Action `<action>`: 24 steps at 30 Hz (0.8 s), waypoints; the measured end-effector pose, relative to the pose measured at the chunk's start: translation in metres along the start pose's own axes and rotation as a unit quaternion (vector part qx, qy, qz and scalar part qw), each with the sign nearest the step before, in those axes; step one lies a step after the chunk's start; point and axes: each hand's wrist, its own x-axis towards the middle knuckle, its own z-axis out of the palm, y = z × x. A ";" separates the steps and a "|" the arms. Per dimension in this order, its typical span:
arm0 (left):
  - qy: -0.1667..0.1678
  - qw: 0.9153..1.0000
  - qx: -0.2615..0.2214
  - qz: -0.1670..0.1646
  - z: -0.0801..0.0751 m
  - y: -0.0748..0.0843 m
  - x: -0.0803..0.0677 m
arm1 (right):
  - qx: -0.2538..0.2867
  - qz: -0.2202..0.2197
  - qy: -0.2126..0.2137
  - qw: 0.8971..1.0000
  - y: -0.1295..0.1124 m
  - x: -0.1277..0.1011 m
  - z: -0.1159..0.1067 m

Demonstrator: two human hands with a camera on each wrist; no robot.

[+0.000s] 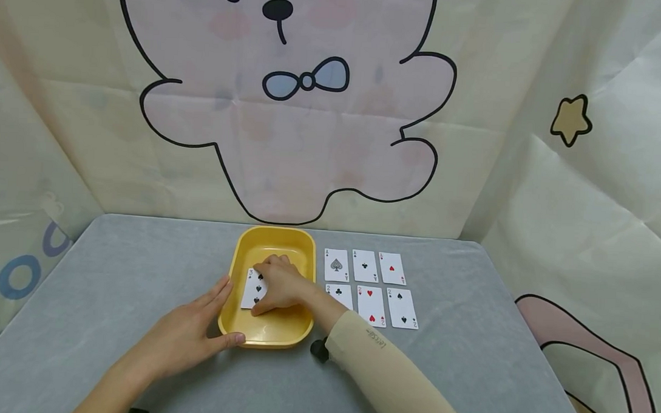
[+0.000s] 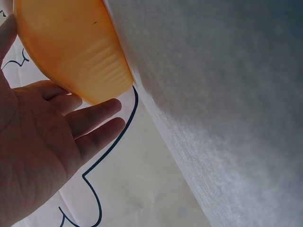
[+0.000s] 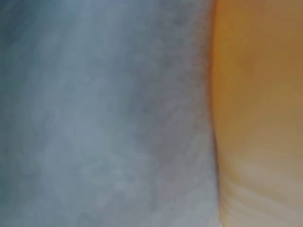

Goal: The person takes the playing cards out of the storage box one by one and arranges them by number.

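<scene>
A yellow tray (image 1: 230,312) stands on the grey cloth-covered table. Its left rim and near corner are touched by my left hand (image 1: 186,335), thumb and fingers spread apart; the left wrist view shows the fingers extended beside the tray's outer wall (image 2: 80,47). Inside the tray, my right hand (image 1: 284,284) reaches over a three of spades playing card (image 1: 249,292) and grips it, thumb at the near edge and fingertips at the far edge. The hand covers the card's right part. In the right wrist view the tray's side (image 3: 260,85) is blurred, and no fingers show.
Right of the tray lie face-up cards in two rows: aces such as the ace of spades (image 1: 336,265) behind, twos such as the two of hearts (image 1: 371,306) in front. My right forearm (image 1: 379,372) crosses the table (image 1: 484,358). A printed cloth backdrop (image 1: 304,163) hangs behind.
</scene>
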 end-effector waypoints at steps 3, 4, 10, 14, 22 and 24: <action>0.003 1.000 -0.001 0.000 0.000 0.000 0.000 | 0.003 -0.008 0.004 1.000 0.000 -0.001 -0.003; 0.004 1.000 -0.002 0.001 0.000 0.000 0.000 | 0.007 -0.011 0.007 1.000 -0.001 -0.002 -0.005; 0.003 1.000 -0.007 0.002 0.000 0.000 -0.001 | 0.041 -0.027 0.015 0.999 0.000 -0.006 -0.015; 0.003 1.000 -0.008 0.002 0.000 0.000 -0.001 | 0.056 -0.034 0.025 0.998 0.001 -0.010 -0.020; 0.002 1.000 -0.004 0.001 0.000 0.000 0.000 | 0.062 -0.054 0.049 0.995 0.005 -0.021 -0.031; 0.001 1.000 -0.004 0.001 0.000 0.000 0.000 | 0.065 -0.060 0.053 0.995 0.005 -0.025 -0.033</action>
